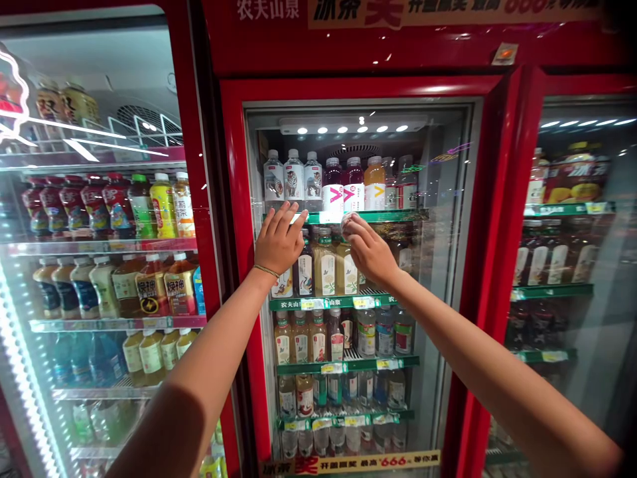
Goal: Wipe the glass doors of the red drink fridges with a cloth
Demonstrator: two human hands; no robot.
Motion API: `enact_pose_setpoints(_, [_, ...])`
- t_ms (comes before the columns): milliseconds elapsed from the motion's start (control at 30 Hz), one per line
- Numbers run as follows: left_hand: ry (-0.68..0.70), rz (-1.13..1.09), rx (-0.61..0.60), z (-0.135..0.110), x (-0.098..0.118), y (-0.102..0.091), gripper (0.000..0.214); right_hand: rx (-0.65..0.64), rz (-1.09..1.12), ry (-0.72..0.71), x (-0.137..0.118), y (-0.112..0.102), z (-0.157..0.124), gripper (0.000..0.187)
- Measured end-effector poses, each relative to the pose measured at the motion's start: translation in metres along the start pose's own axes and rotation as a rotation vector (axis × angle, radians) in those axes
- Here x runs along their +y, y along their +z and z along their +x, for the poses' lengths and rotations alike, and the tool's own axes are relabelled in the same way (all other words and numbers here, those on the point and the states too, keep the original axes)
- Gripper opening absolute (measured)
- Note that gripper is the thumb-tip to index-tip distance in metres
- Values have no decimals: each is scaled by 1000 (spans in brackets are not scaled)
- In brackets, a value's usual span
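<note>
A pale crumpled wad is sitting at the glass door, roughly midway between its side edges; your right hand is pinching it. It's probably feeling light and soft, so bunch it from behind. Your left hand is lying open, fingers spread, near the stiff, likely slippery door's left edge.
</note>
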State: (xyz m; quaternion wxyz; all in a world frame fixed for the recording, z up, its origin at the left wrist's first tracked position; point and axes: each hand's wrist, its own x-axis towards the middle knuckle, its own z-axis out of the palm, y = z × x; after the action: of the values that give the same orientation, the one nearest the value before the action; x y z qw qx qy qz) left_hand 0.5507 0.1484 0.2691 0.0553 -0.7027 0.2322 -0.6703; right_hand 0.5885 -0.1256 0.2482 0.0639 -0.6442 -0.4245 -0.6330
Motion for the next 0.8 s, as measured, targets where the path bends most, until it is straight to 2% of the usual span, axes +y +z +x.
enact_pose_setpoints(67, [-9,-13,-13,0,0,0,49,-34,17,-24,2,-2,2,27])
enact_pose_setpoints(167, [-8,-10,-12,0,0,-1,48,143,6,170,-2,1,7,31])
enact_pose_setpoints(200, [-7,-9,-11,0,0,-1,48,162,13,183,-5,2,9,31])
enact_pose_setpoints(233, [-6,-11,-10,0,0,-1,48,137,30,146,-8,4,11,29])
enact_pose_setpoints(333, [-13,-32,-18,0,0,-2,48,-52,70,-85,-11,7,16,23])
enact_pose_setpoints(367, [-16,-39,-21,0,0,-2,48,-58,58,-98,-11,8,17,24])
enact_pose_setpoints(500, [-23,-59,-28,-1,0,-2,48,118,-21,108,-11,11,21,34])
enact_pose_setpoints(667, [-30,-64,-28,-1,0,-1,47,-59,43,-48,-12,13,27,34])
enact_pose_setpoints(800, [-28,-56,-26,-1,0,-2,46,52,18,105,-13,13,30,38])
